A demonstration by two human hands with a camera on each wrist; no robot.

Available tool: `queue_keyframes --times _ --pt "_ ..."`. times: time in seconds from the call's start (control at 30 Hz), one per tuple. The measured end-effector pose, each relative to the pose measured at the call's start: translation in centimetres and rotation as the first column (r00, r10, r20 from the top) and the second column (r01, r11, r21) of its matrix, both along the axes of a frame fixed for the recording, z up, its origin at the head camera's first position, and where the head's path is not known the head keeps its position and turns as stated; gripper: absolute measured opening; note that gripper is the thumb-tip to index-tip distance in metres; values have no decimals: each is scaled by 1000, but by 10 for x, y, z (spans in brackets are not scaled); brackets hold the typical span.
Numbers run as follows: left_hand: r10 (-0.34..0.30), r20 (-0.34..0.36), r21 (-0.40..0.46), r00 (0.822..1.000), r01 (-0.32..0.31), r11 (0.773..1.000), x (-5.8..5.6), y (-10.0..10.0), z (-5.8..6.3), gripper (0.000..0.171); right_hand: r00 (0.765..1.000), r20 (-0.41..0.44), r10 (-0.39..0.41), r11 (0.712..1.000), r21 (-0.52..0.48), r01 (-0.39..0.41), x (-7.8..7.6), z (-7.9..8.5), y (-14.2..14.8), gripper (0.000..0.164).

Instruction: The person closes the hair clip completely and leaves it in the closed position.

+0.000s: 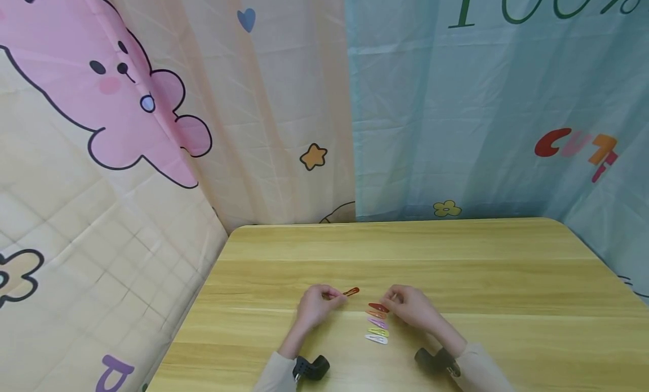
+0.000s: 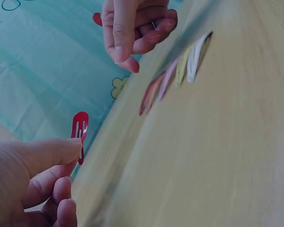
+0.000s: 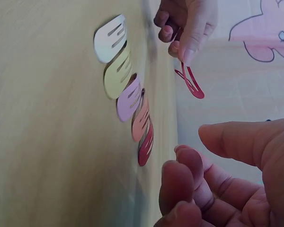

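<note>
My left hand (image 1: 315,307) pinches a red snap hair clip (image 1: 351,292) between thumb and fingers, raised off the table. In the left wrist view this clip (image 2: 79,127) points upward past the thumb tip. Beside the left hand several hair clips lie in an overlapping column: dark red (image 3: 146,149), orange (image 3: 141,123), purple (image 3: 129,101), yellow (image 3: 117,78) and white (image 3: 109,42). My right hand (image 1: 412,306) hovers by the dark red end of that column. A gap shows between its thumb and loosely bent fingers in the right wrist view, with nothing held there.
The clips lie on a light wood-grain table (image 1: 405,245). Patterned curtains (image 1: 284,99) hang behind its far edge and at the sides. A black wrist-worn device (image 1: 311,368) sits at the left wrist, another (image 1: 436,361) at the right.
</note>
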State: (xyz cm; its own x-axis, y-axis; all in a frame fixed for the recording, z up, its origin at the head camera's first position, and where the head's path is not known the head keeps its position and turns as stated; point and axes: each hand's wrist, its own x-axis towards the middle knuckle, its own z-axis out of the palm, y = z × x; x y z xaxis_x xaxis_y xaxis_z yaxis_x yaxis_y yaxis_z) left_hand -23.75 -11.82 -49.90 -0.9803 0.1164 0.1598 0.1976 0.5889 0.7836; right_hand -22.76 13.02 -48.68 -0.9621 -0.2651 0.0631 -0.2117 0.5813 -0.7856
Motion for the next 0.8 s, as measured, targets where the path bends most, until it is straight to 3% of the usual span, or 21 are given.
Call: queue_keyframes --times 0.27,0.6,0.8 --pt "-89 76 56 993 85 995 6 6 18 16 999 -11 52 998 -33 -53 5 10 -5 16" --pt "-205 69 75 976 200 977 19 15 38 13 997 31 70 995 -75 -68 12 24 -13 36" --pt "-243 71 76 967 238 968 23 18 42 14 994 0 109 989 -96 -108 17 30 -15 34"
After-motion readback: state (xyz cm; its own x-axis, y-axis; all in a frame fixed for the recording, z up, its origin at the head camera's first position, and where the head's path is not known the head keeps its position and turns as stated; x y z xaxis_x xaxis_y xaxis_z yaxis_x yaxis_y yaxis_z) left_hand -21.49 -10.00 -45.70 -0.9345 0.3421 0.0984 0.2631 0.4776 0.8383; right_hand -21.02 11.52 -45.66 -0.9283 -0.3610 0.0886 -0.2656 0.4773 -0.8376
